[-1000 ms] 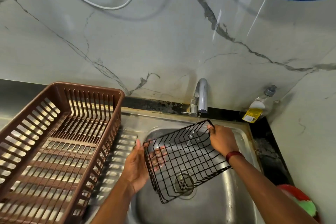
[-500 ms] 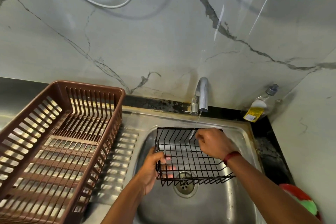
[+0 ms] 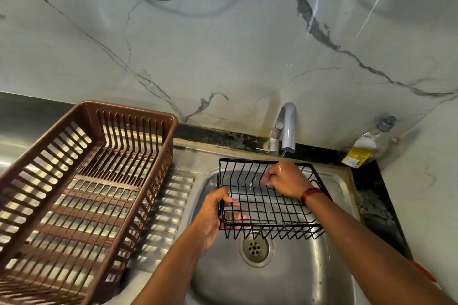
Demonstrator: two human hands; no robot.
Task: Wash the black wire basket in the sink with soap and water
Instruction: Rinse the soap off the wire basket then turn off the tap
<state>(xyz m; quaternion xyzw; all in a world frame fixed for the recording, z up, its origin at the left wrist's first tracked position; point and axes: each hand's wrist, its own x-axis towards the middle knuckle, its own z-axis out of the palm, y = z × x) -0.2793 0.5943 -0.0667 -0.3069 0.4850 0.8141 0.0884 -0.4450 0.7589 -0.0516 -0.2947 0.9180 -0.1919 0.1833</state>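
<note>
The black wire basket [image 3: 267, 208] is held level over the steel sink [image 3: 285, 285], open side up, just under the tap [image 3: 287, 129]. My left hand [image 3: 213, 215] grips its left wall, with fingers curled through the wires. Inside the basket, my right hand [image 3: 287, 181] is curled against the back wall, and a thin stream of water from the tap falls onto it. A clear soap bottle [image 3: 366, 143] with a yellow label leans in the corner behind the sink at the right.
A large brown plastic dish rack [image 3: 74, 193] sits on the ribbed drainboard to the left of the sink. The drain [image 3: 255, 247] lies below the basket. Something red [image 3: 426, 272] shows at the right edge. The marble wall rises close behind the tap.
The basket went from tilted on edge to level under the tap. My right hand moved from its far corner to inside, against the back wall. My left hand now grips the left wall.
</note>
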